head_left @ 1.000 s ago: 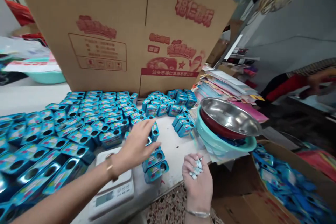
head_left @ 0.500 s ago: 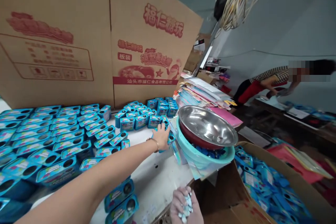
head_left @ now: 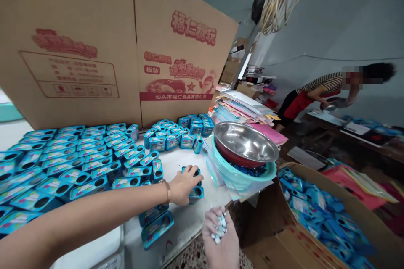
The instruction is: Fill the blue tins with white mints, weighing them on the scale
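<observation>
My left hand (head_left: 183, 183) reaches across the white table (head_left: 202, 214) and its fingers curl round a few small blue tins (head_left: 195, 189) near the table's middle. A gold bracelet sits on that wrist. My right hand (head_left: 220, 237) is at the bottom edge, palm up and cupped, holding a small heap of pale candy pieces (head_left: 219, 225). Two more blue tins (head_left: 157, 223) lie just left of it.
Rows of blue tins (head_left: 78, 157) cover the table's left. A big printed cardboard box (head_left: 126, 46) stands behind. A steel bowl (head_left: 244, 143) rests on teal basins (head_left: 243, 176). An open carton of blue tins (head_left: 315, 214) sits lower right. Another person (head_left: 322, 90) bends over a far table.
My left hand drew back from the tins beside the teal basins to the table's middle and closed on a few tins. My right hand stayed cupped with the candy.
</observation>
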`<control>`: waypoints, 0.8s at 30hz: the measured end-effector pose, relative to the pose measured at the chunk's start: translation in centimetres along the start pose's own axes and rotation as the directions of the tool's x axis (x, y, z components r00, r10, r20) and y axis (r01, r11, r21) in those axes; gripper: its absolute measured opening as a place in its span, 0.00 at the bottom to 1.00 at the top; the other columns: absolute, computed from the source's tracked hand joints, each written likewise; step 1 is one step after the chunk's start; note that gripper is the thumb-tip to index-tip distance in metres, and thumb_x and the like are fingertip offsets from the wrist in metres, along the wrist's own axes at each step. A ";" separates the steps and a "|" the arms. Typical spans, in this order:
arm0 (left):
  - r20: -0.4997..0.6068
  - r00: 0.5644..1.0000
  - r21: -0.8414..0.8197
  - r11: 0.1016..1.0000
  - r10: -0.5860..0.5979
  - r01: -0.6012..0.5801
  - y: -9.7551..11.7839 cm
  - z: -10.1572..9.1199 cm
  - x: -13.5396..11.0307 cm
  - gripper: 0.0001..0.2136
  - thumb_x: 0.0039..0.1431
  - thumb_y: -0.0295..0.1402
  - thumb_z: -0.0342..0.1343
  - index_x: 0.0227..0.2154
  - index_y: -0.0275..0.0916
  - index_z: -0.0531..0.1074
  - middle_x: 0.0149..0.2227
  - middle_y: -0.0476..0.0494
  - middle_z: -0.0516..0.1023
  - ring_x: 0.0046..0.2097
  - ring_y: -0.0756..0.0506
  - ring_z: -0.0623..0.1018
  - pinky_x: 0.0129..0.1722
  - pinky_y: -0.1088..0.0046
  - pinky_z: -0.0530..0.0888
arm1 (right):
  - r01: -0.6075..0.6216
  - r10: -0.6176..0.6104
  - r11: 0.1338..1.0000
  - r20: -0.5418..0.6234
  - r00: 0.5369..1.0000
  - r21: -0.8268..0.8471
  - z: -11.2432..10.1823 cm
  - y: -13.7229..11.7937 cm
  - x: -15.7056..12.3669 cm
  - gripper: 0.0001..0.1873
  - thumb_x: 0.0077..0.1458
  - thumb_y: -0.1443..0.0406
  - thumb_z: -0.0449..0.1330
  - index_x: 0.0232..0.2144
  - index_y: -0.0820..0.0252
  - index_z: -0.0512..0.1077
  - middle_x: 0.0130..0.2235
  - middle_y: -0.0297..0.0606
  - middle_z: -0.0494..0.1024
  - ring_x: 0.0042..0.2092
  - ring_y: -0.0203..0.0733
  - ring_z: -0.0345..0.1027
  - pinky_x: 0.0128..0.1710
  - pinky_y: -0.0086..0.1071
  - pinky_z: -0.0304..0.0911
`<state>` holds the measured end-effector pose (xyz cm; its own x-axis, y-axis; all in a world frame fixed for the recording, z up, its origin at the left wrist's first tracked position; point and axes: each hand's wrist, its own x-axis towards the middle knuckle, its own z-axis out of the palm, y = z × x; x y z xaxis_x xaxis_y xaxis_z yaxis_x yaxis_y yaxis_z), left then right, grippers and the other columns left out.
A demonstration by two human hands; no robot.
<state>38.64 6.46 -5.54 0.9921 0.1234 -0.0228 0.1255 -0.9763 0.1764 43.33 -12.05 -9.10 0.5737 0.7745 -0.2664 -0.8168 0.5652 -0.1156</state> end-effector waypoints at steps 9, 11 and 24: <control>-0.036 0.999 0.076 0.997 0.031 -0.029 1.9 0.7 -3.0 0.31 0.50 0.21 0.51 0.59 0.44 0.56 0.60 0.31 0.55 0.60 0.31 0.60 0.39 0.61 0.75 | -0.009 0.009 1.000 0.011 1.000 0.028 1.4 1.5 -2.4 0.09 0.50 0.71 0.60 0.29 0.60 0.61 0.25 0.26 0.65 0.24 0.27 0.59 0.20 0.19 0.53; -0.067 0.997 0.089 0.996 0.038 -0.032 2.4 0.5 -3.3 0.26 0.53 0.22 0.50 0.55 0.44 0.60 0.55 0.33 0.62 0.55 0.34 0.64 0.38 0.63 0.74 | -0.006 0.006 0.999 -0.001 1.000 0.050 1.6 1.6 -2.9 0.09 0.50 0.72 0.60 0.29 0.60 0.61 0.25 0.27 0.64 0.24 0.27 0.58 0.19 0.20 0.52; -0.169 0.982 0.109 0.992 0.085 -0.067 3.9 -2.8 -3.5 0.21 0.49 0.28 0.58 0.48 0.42 0.66 0.38 0.41 0.73 0.45 0.38 0.70 0.36 0.66 0.68 | 0.008 -0.008 1.000 0.017 1.000 0.023 3.1 1.3 -4.5 0.10 0.50 0.75 0.56 0.29 0.58 0.58 0.25 0.26 0.63 0.23 0.27 0.58 0.18 0.19 0.54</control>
<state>35.61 2.75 -2.04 0.9849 0.0686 0.1588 0.0582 -0.9959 0.0694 39.92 -13.90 -5.12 0.5815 0.7744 -0.2492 -0.8105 0.5780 -0.0952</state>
